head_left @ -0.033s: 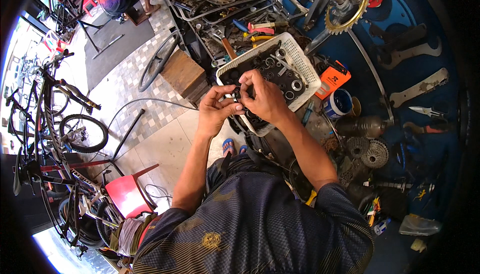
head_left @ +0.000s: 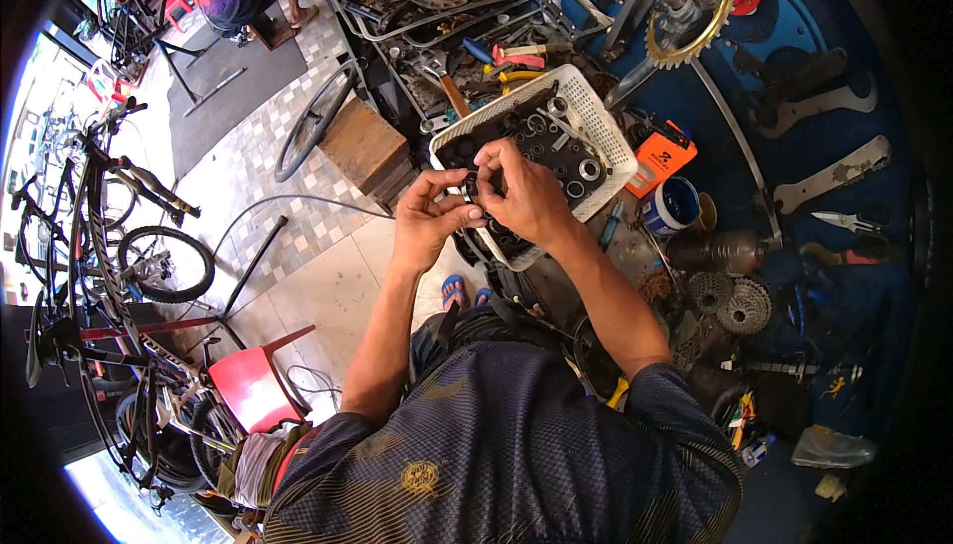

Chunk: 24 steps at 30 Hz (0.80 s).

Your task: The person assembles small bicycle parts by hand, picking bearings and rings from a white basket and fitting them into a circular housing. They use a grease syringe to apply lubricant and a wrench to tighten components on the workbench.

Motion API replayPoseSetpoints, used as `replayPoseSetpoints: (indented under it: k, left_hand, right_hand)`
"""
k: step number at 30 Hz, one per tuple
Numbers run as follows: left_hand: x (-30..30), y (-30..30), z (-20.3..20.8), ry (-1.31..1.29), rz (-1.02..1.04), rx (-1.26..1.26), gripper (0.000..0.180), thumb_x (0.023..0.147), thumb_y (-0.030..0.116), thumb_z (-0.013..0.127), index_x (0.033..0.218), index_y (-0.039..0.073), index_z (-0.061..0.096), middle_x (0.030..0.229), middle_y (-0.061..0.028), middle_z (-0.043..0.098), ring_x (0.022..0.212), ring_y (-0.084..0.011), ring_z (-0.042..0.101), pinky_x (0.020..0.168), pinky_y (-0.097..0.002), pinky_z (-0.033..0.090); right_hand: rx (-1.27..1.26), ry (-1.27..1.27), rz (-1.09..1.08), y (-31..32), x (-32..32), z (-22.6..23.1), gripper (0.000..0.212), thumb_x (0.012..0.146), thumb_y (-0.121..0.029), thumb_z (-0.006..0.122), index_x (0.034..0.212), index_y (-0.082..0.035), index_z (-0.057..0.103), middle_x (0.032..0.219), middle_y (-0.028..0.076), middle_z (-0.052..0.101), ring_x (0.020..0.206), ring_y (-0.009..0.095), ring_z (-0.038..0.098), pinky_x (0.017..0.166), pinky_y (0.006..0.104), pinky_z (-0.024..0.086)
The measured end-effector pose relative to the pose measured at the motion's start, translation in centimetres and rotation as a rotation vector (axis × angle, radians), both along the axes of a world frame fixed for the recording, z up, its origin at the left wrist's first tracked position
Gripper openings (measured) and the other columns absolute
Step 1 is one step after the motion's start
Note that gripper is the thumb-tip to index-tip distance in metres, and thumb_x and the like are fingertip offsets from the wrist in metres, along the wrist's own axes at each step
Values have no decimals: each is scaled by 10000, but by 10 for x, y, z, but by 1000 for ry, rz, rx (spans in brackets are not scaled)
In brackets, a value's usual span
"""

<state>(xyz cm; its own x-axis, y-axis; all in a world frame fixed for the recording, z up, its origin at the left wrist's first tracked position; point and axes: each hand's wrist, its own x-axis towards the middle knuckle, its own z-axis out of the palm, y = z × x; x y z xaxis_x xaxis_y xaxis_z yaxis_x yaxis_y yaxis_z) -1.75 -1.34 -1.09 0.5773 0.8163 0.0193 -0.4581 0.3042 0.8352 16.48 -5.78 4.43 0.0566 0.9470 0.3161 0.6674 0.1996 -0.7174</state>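
Both hands pinch a small dark ring-shaped part (head_left: pixel 475 187) over the white basket (head_left: pixel 606 132).
Left hand (head_left: pixel 429 218), right hand (head_left: pixel 524 192): fingertips pressed together; part likely rigid metal, light, possibly greasy, best gripped by its rim.

Dark patterned short-sleeved shirt with gold emblem.

Basket (head_left: pixel 608 123) of rings behind both hands — tin (head_left: pixel 671 204) (lidless) right.

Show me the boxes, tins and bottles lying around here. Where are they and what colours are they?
Orange box: flat and rectangular, right of the white basket, with a dark mark on top.
Blue tin: round, white inside, just below the orange box.
Plastic bottle: clear brownish, lying on its side, right of the tin.
Clear plastic packet: crumpled, at lower right.
No screens or signs show.
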Motion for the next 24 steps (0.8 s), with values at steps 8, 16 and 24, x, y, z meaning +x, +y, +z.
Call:
replayPoseSetpoints:
  k: [8, 16, 24]
  left_hand:
    - [2, 6, -1, 23, 7, 60, 409, 872, -142, 740, 1236, -47, 581, 1357, -171, 580, 982, -239, 728, 833, -383, 678]
    - [2, 8, 3, 29, 1, 77, 415, 869, -141, 745, 1241, -51, 587, 1354, -176, 588, 979, -240, 729, 838, -384, 673]
    - [6, 9, 6, 2, 13, 112, 431, 871, -123, 750, 1254, -28, 576, 1277, -173, 638, 973, -264, 738, 823, -394, 676]
  right_hand:
    - [-42, -54, 10, 5, 3, 3, 467, 840, -46, 744, 1245, -95, 517, 885, 73, 698, 815, 303, 732, 695, 413, 573]
    - [-129, 60, 17, 7, 2, 7, 493, 841, -50, 739, 1280, -85, 517, 888, 100, 692, 765, 288, 710, 680, 399, 557]
    - [-201, 402, 39, 17, 18, -7, 437, 858, -28, 783, 1245, -42, 578, 884, 30, 658, 707, 74, 600, 622, 269, 487]
